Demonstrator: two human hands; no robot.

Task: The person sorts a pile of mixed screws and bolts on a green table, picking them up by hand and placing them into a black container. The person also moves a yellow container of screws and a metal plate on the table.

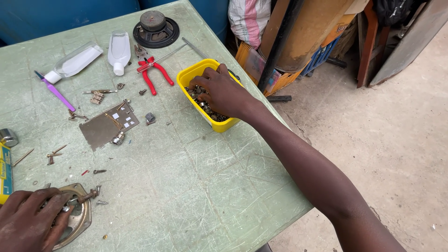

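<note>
On the green desk (pixel 186 177), the right hand (pixel 224 93) digs with curled fingers among small metal parts in the yellow tub (pixel 193 71), nothing visibly picked out yet, while the left hand (pixel 28 219) presses its grip down on the brass plate (pixel 77 219), screws loose beside it.

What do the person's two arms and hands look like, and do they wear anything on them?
Both hands are bare: no gloves, rings, watch or bracelet show. The right hand joins a long bare forearm, with no sleeve visible up to the picture's edge. The left hand is cut by the corner; only fingers and knuckles show, also uncovered. Its fingertips look a little dusty.
</note>
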